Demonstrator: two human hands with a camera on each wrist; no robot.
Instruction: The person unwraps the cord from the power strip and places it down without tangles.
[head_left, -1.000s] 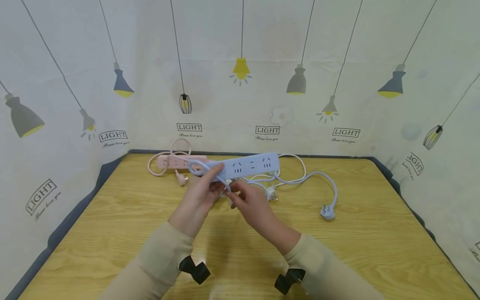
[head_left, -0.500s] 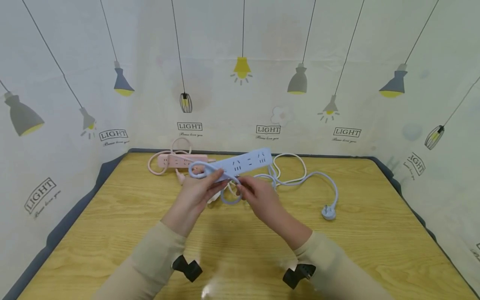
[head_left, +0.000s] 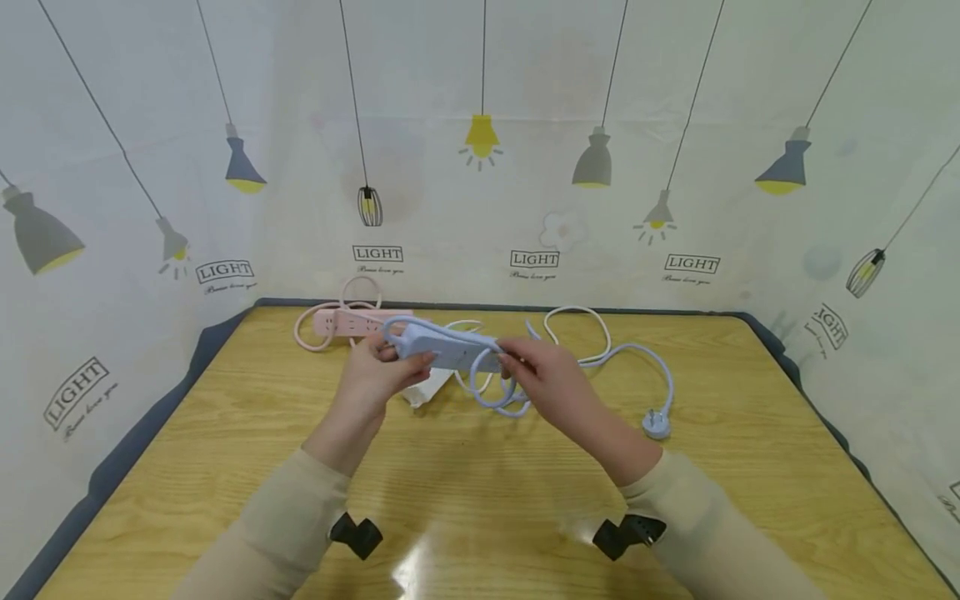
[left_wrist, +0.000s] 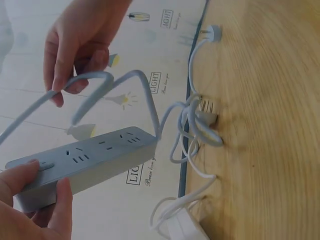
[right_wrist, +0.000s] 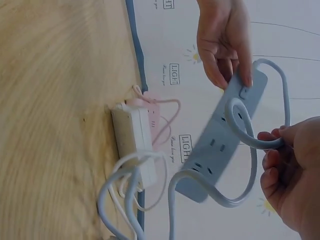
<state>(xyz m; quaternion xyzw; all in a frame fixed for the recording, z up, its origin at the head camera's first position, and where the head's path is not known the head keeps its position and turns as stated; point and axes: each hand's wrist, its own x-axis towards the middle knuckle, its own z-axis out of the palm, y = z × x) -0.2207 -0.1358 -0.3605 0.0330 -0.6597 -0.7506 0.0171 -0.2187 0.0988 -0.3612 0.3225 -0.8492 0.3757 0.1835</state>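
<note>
My left hand (head_left: 367,385) grips a blue power strip (left_wrist: 90,159) by its switch end, thumb on top, and holds it above the table. With thumb and fingers my right hand (head_left: 558,392) pinches the blue cord (right_wrist: 248,139), which leaves the strip's left end and runs along its face. Loops of this cord hang below the right hand in the head view. Its plug (head_left: 656,423) lies on the table at the right. The right wrist view shows the sockets facing up between the two hands.
Behind the hands, a pink power strip (head_left: 345,322) with a coiled cord lies at the table's back left. A white power strip (right_wrist: 134,145) with a white cord (head_left: 600,333) rests beneath the held one. A printed curtain (head_left: 450,192) closes off the table's back.
The right hand has drawn the pinched blue cord to the right, along the strip. The left hand has shifted slightly left, and the strip has tipped, its far end now lower.
</note>
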